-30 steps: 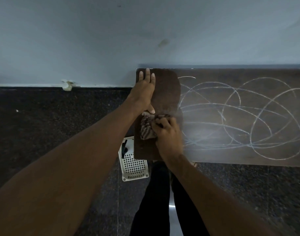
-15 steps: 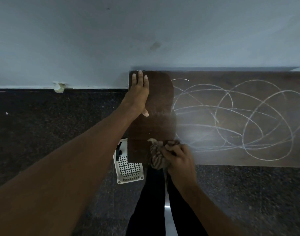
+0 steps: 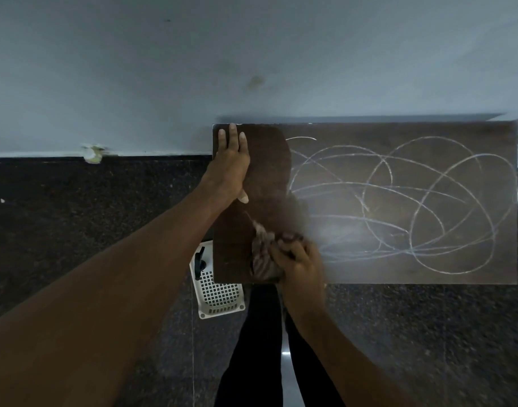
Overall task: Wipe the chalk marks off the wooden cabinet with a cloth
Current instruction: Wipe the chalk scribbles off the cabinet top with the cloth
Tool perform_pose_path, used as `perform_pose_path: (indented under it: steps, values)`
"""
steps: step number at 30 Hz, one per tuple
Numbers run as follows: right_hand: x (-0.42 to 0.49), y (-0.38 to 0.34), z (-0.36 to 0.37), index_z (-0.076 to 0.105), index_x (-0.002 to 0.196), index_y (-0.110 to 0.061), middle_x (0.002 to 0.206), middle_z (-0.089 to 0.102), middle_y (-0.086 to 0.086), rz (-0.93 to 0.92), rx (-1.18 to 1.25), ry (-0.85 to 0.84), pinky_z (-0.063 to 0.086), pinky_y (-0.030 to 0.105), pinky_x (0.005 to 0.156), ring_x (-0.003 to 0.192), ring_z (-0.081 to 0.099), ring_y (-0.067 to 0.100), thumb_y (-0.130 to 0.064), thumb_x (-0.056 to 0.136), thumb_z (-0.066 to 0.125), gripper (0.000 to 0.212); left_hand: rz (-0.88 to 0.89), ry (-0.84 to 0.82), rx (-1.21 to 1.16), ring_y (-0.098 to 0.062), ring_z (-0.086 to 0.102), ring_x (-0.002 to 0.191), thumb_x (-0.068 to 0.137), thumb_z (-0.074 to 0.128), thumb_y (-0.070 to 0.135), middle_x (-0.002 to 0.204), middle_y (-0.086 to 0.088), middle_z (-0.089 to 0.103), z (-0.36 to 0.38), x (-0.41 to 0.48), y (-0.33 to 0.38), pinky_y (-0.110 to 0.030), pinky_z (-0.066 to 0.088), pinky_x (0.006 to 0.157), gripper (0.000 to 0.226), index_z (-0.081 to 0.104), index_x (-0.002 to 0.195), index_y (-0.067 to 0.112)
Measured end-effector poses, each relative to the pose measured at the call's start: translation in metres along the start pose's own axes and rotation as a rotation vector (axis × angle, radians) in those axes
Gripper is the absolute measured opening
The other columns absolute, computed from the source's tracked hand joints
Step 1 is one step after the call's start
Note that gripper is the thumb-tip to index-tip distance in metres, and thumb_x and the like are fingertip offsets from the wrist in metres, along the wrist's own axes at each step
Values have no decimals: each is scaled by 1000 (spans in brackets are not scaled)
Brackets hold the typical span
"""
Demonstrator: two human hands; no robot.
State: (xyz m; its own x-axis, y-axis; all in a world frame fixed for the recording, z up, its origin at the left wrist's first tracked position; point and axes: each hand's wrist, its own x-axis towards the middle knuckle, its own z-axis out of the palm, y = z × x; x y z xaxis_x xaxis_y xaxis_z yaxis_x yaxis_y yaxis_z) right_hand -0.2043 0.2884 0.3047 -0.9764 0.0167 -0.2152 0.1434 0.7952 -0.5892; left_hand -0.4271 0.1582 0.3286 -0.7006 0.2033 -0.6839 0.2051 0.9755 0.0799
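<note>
Wood cabinet top (image 3: 398,133) against grey wall (image 3: 251,54), seen from above. Chalk marks (image 3: 428,201) looping over mid + R part; L strip bare, dark. L hand (image 3: 231,163) flat on far L corner, fingers straight, palm down. R hand (image 3: 298,265) at near edge, fingers curled round striped cloth (image 3: 263,257), pressing it on wood beside smeared chalk. Hands apart. White perforated basket (image 3: 219,292) on dark speckled floor (image 3: 75,215), partly under near L corner.

Matt wooden cabinet (image 3: 398,277); striped cloth (image 3: 262,257).
</note>
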Motion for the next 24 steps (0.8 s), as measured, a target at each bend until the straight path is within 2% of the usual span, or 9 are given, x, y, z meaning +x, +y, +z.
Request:
perform_pose_path:
  steps: [3,6,10,14,17,19,21,23,24]
  values:
    - [-36,10,8,72,115,-22,114,54,-7,50,22,-28,56,40,77,101,57,28,5,61,86,63,3,-11,-7,-39,-19,149,67,89,24,160,-20,-26,0,0,-1,-48,25,120,137,-15,153,0]
    - [-32,13,6,74,111,-23,113,52,-10,53,42,-41,57,38,77,102,57,26,5,57,87,62,2,-21,-11,-39,-21,148,67,89,24,160,-20,-27,2,1,-1,-49,24,121,137,-15,153,1]
    - [2,7,-8,73,115,-22,112,59,-2,-8,-50,-20,55,34,77,103,50,24,4,63,81,58,17,-34,-16,-40,-22,148,66,90,27,160,-21,-27,1,3,-5,-47,20,121,140,-15,153,0]
    - [52,-8,-14,71,119,-20,123,60,4,-4,-133,-48,53,39,84,107,51,29,-1,71,76,52,29,-17,-20,-39,-20,148,64,92,29,161,-20,-25,3,2,-7,-47,22,120,141,-13,154,2]
    - [64,-13,-8,70,119,-21,126,59,6,-58,-180,-81,52,42,84,107,51,31,-5,74,75,49,34,11,-15,-39,-18,149,64,92,29,161,-20,-23,3,1,-7,-47,24,119,140,-11,155,2]
    - [59,-13,-5,69,120,-23,122,59,4,-86,-193,-90,52,41,81,105,50,29,-6,73,75,50,31,4,-11,-40,-19,149,64,92,29,161,-21,-23,1,0,-6,-48,22,121,140,-12,154,1]
    - [46,-19,1,72,114,-23,112,62,1,-158,-203,-74,51,38,74,98,51,27,-11,73,71,42,27,-13,-9,-40,-20,148,64,91,30,161,-21,-23,-1,1,-5,-47,20,122,141,-13,154,1]
    - [29,-31,12,74,105,-23,102,63,-2,-245,-164,-79,50,34,68,92,54,27,-21,78,60,31,21,-23,-13,-39,-20,149,65,91,30,161,-20,-24,0,1,-5,-46,19,121,140,-13,154,2]
    - [19,-36,18,75,103,-24,99,63,-3,-271,-144,-96,50,33,67,91,56,27,-25,80,54,31,19,-20,-15,-38,-21,148,65,91,29,161,-19,-25,1,1,-6,-45,19,120,140,-13,154,2]
